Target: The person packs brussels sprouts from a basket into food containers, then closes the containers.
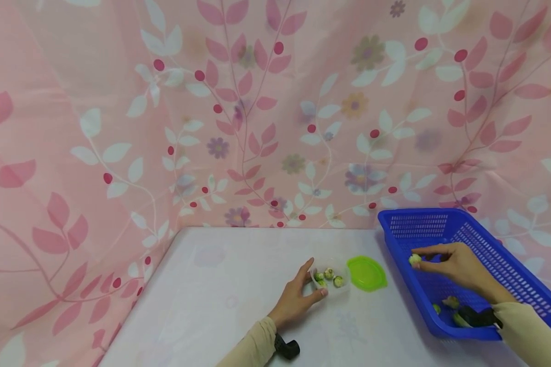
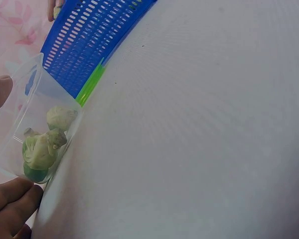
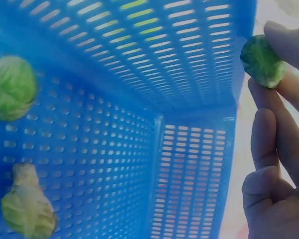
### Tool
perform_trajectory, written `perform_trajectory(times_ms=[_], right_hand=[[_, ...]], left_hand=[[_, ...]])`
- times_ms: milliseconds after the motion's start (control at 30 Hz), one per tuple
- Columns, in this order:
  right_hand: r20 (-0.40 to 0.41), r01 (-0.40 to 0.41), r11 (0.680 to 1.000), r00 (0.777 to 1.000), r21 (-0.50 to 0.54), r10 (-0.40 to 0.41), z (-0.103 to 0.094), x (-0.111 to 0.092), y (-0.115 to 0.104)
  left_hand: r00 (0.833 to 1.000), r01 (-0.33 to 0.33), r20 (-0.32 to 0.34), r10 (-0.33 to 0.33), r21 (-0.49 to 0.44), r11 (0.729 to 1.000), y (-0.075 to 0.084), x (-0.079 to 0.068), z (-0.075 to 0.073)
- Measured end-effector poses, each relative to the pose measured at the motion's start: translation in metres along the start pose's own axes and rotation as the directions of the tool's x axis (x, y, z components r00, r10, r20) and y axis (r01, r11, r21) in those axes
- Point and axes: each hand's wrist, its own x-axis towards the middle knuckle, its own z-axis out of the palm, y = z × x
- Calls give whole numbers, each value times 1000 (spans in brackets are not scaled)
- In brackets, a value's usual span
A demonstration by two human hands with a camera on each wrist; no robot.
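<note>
The right hand [image 1: 461,267] pinches a Brussels sprout [image 1: 415,259] by the left edge of the blue basket [image 1: 408,288]. The left hand [image 1: 294,300], fingers spread, flanks a clear container [image 2: 45,94]. The head view shows the green lid's [image 1: 367,273] broad face; the left wrist view, only its edge.

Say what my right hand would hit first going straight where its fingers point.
Likely the blue basket's left rim, past the held sprout, though your hand may pass above; height is unclear.

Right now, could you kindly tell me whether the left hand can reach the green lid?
Probably yes: the green lid lies uncovered, though the clear container stands between it and the left hand.
</note>
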Motion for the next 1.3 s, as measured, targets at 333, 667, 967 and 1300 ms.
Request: perform_trajectory(times_ms=[333, 667, 967, 1300], right_hand=[[-50, -41, 998, 998, 45, 44, -1, 5, -19], [-95, 13, 997, 995, 80, -5, 14, 13, -55], [-109, 48, 995, 993, 88, -39, 22, 19, -79], [-69, 86, 987, 995, 133, -77, 38, 24, -95]], left_hand=[[1000, 10, 6, -10, -7, 1000, 2, -1, 0], [1000, 4, 7, -4, -8, 1000, 4, -2, 0], [1000, 16, 2, -16, -3, 1000, 5, -2, 0], [1000, -4, 1, 4, 2, 1000, 5, -2, -1]])
